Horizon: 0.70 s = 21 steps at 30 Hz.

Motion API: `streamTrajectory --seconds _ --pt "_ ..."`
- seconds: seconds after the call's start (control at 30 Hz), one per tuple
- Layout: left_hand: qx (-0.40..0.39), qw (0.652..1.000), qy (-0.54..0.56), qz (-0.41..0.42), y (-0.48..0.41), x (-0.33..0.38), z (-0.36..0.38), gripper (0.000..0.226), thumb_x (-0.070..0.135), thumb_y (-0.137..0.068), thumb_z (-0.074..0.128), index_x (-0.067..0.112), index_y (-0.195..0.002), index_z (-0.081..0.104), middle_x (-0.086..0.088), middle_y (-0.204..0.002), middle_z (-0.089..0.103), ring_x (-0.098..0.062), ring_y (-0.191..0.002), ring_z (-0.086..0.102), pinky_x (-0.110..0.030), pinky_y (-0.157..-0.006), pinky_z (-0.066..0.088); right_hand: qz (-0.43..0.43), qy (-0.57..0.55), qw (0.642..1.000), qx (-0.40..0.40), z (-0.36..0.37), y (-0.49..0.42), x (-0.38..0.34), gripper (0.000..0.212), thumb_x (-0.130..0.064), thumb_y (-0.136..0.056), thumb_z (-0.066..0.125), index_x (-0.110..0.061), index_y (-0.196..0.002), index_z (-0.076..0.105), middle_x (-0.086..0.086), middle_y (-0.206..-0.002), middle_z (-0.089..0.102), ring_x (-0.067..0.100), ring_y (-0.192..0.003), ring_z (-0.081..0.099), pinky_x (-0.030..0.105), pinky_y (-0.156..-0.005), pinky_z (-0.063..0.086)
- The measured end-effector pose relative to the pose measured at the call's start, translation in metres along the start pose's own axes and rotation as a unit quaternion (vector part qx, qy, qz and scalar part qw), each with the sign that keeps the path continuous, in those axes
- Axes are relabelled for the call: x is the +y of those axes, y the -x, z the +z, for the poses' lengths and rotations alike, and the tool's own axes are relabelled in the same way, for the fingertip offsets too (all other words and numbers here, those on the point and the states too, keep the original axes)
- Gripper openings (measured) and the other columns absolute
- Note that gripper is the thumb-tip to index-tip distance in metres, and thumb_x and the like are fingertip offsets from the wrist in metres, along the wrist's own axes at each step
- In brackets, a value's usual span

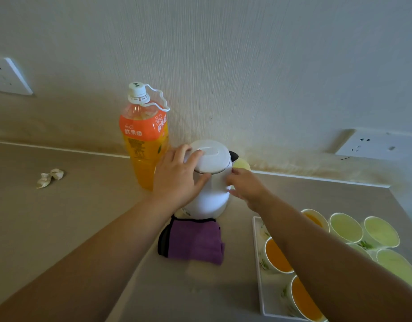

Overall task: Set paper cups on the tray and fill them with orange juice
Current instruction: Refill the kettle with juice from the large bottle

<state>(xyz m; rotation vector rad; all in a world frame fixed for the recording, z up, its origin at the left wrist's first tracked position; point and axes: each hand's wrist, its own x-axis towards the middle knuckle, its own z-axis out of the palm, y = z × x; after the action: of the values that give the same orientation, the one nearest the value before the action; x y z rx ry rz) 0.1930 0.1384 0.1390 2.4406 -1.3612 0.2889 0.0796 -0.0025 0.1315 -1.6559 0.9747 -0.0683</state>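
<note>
Fingers of left hand [177, 180] curled over lid of white plastic kettle [212, 196]; those of right hand [249, 189] against its side, grip unclear. Left of kettle: tall plastic orange-juice bottle [143, 145], probably heavy, slick; take by waist.

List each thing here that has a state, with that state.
juice bottle, upright, capped, partly full
kettle, upright, lid shut
left hand, grips kettle at the lid
right hand, fingertips touch kettle side
filled cups, three in view, hold juice
empty cups, upright, no juice
purple cloth, folded
paper scrap, crumpled
</note>
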Motion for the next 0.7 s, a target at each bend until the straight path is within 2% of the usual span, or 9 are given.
streamTrajectory --seconds 0.07,0.13,0.27,0.37,0.47,0.53,0.57,0.63,0.7 --pt "0.015 1.000 -0.006 0.012 -0.001 0.001 0.002 0.060 0.057 -0.077 0.043 0.015 -0.114 0.066 -0.012 -0.111 0.062 -0.036 -0.095 0.059 -0.040 -0.084 0.047 -0.008 -0.005 1.000 0.003 0.004 -0.002 0.003 0.045 -0.022 -0.065 0.051 -0.004 -0.105 0.062 0.014 -0.105 0.065 0.022 -0.093 0.055 0.038 -0.085 0.047" --pt "0.021 1.000 0.005 0.013 0.000 0.002 0.003 0.060 0.056 -0.078 0.043 0.014 -0.115 0.066 -0.013 -0.113 0.061 -0.037 -0.098 0.058 -0.042 -0.086 0.047 -0.012 -0.008 1.000 0.004 0.006 -0.002 0.005 0.049 -0.025 -0.061 0.050 -0.006 -0.105 0.062 0.016 -0.110 0.065 0.025 -0.097 0.058 0.041 -0.088 0.048" --pt "0.018 0.996 0.088 -0.008 0.006 -0.001 0.003 0.070 0.054 -0.082 0.041 0.010 -0.136 0.050 -0.014 -0.132 0.051 -0.036 -0.121 0.048 -0.048 -0.101 0.041 -0.019 0.011 1.000 -0.005 0.002 0.000 0.004 0.033 -0.014 -0.078 0.052 0.000 -0.107 0.060 0.009 -0.092 0.059 0.019 -0.082 0.051 0.031 -0.075 0.041" --pt "0.036 0.980 0.191 -0.030 0.011 -0.004 -0.001 0.076 0.053 -0.081 0.047 0.009 -0.142 0.039 -0.008 -0.140 0.043 -0.025 -0.131 0.039 -0.035 -0.104 0.036 -0.029 0.021 0.999 -0.009 0.000 -0.001 0.005 0.030 -0.009 -0.084 0.049 0.002 -0.110 0.059 0.007 -0.089 0.053 0.015 -0.079 0.045 0.029 -0.074 0.039" --pt "0.034 0.942 0.325 -0.077 0.016 -0.004 -0.010 0.064 0.036 -0.086 0.061 0.014 -0.142 0.040 0.000 -0.140 0.044 -0.006 -0.126 0.040 -0.018 -0.101 0.030 -0.039 0.050 0.998 -0.026 -0.005 0.002 0.002 0.030 -0.010 -0.087 0.051 -0.002 -0.114 0.060 0.014 -0.108 0.062 0.022 -0.096 0.057 0.032 -0.089 0.046" --pt "0.022 0.922 0.374 -0.100 0.018 -0.009 -0.016 0.052 0.023 -0.091 0.060 0.017 -0.140 0.044 0.003 -0.139 0.048 0.003 -0.121 0.043 -0.012 -0.098 0.033 -0.037 0.127 0.990 -0.044 -0.012 0.005 -0.006 0.029 -0.014 -0.090 0.053 -0.004 -0.116 0.061 0.016 -0.118 0.062 0.028 -0.108 0.059 0.037 -0.094 0.048" --pt "0.019 0.914 0.389 -0.110 0.018 -0.012 -0.019 0.048 0.019 -0.093 0.059 0.017 -0.139 0.046 0.003 -0.139 0.049 0.003 -0.121 0.044 -0.014 -0.099 0.035 -0.028 0.190 0.980 -0.057 -0.017 0.008 -0.013 0.028 -0.015 -0.091 0.054 -0.004 -0.116 0.061 0.016 -0.117 0.063 0.029 -0.108 0.061 0.037 -0.092 0.050" --pt "0.026 0.903 0.406 -0.137 0.016 -0.019 -0.026 0.045 0.014 -0.094 0.056 0.016 -0.139 0.047 0.002 -0.138 0.050 -0.006 -0.125 0.046 -0.027 -0.104 0.039 0.001 0.301 0.950 -0.082 -0.029 0.017 -0.033 0.024 -0.018 -0.093 0.056 -0.003 -0.109 0.064 0.015 -0.110 0.068 0.028 -0.095 0.067 0.035 -0.083 0.054" --pt "0.049 0.895 0.408 -0.175 0.010 -0.028 -0.037 0.043 0.013 -0.092 0.057 0.018 -0.134 0.050 0.003 -0.133 0.053 -0.013 -0.122 0.050 -0.035 -0.101 0.043 0.003 0.334 0.935 -0.115 -0.038 0.033 -0.063 0.022 -0.023 -0.095 0.055 -0.005 -0.092 0.068 0.010 -0.098 0.071 0.020 -0.076 0.069 0.028 -0.072 0.056"
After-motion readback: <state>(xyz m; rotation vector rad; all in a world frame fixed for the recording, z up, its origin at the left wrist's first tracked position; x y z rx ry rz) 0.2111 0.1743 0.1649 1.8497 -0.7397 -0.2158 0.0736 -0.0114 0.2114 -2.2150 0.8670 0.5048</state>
